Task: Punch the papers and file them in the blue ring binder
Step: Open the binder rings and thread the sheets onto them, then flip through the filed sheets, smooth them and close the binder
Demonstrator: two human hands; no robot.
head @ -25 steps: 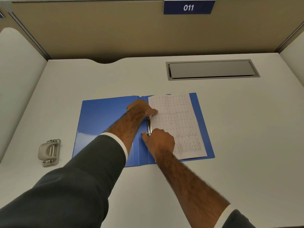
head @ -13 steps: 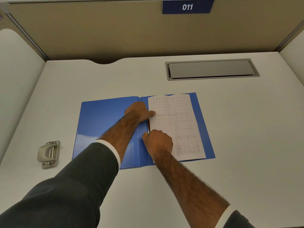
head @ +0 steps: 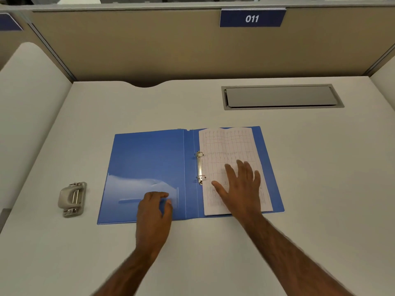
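Pale grey desk [head: 213,253] is filling the view, and your two bare forearms are reaching in over its near edge. Your left hand [head: 154,208] is resting on the near part of the blue ring binder's [head: 147,159] left cover, fingers loosely curled and grasping nothing. Your right hand [head: 240,186] is lying flat, fingers spread, palm down on the papers [head: 226,146], pressing them and gripping nothing. Those papers, printed with a grid, are sitting on the binder's right half, their left edge threaded on the two metal rings [head: 199,165], which are looking closed. You are keeping the binder lying open and flat at the middle of the desk. Well apart to its left, a grey hole punch [head: 72,199] is sitting near the desk's left edge. Farther off on the right, a grey cable hatch [head: 280,96] is lying flush in the desktop. Beyond it, a beige partition is carrying a blue sign [head: 252,18] reading 011.
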